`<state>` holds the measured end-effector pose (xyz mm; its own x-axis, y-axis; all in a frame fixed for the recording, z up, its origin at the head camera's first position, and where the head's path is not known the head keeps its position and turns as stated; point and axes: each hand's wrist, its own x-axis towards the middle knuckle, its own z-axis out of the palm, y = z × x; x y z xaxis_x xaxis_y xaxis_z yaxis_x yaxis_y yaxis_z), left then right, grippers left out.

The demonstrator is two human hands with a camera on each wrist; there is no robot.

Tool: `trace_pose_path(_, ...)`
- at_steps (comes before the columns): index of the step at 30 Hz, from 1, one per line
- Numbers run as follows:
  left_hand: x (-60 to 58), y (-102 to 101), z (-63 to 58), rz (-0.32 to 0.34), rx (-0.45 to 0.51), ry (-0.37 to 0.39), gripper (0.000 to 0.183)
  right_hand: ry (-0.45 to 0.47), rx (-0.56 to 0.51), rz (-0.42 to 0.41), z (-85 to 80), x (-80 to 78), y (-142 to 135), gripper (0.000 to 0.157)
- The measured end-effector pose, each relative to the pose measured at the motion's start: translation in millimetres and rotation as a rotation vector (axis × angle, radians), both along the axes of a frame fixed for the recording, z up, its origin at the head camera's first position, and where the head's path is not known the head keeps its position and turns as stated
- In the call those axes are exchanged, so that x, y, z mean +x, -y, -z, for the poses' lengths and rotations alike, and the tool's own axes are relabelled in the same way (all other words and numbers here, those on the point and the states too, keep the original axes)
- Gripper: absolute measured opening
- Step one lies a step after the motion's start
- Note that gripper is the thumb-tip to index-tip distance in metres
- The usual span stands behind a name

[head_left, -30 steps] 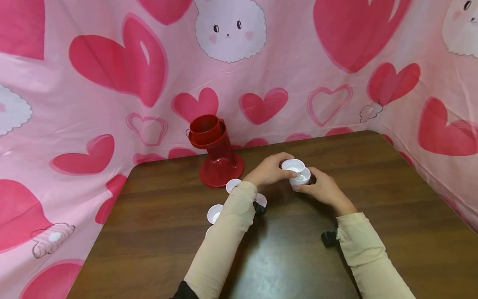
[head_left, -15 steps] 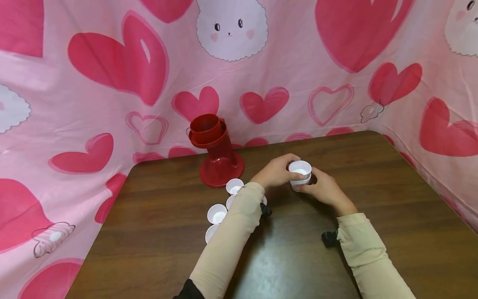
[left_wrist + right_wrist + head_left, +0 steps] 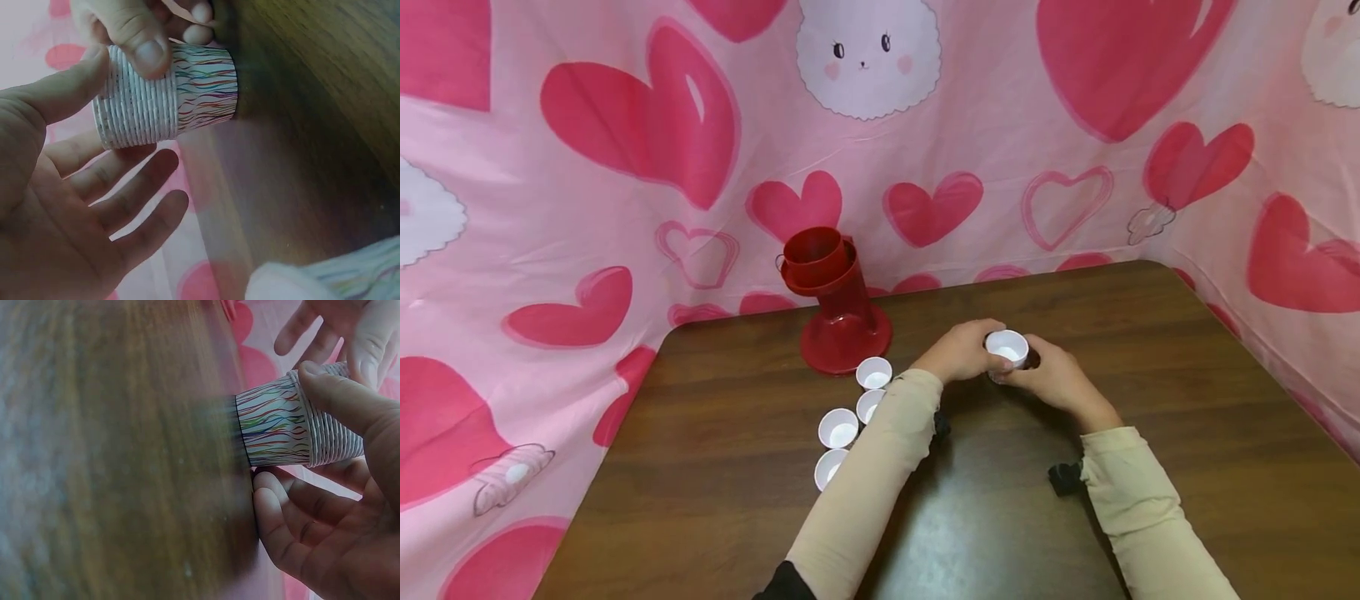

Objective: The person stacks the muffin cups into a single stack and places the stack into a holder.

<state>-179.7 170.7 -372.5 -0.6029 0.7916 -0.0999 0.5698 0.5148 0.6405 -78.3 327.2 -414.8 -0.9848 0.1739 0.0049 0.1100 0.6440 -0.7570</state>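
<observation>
A nested stack of white paper cups point(image 3: 1007, 345) stands on the table between both hands. In the left wrist view, thin wavy coloured lines mark the lowest cup point(image 3: 209, 87), under a column of close rims. My left hand point(image 3: 962, 351) holds the top of the stack between thumb and index finger, its other fingers spread. Lower down, my right hand point(image 3: 1057, 377) grips the stack, thumb on the rims and fingers curled round the far side. Left of my left forearm, several white paper cups point(image 3: 838, 428) stand upright, mouths up; the sleeve partly covers some.
A red stand point(image 3: 844, 329) with a round base and a red cylinder on top rises at the back of the brown wooden table point(image 3: 715, 400). Pink heart-patterned cloth point(image 3: 985, 108) hangs behind the table and along its sides.
My left hand has lowered its white paper cup into the stack in my right hand, moving slightly right and toward me. Cups beside my left sleeve show more fully. My right hand stays nearly still.
</observation>
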Motion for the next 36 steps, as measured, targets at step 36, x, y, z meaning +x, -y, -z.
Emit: trace_pose_path(36,-56.8,179,-2.2,-0.084,-0.360,-0.065,0.091,0.044,0.040,-0.029,2.4,-2.4,-1,0.074)
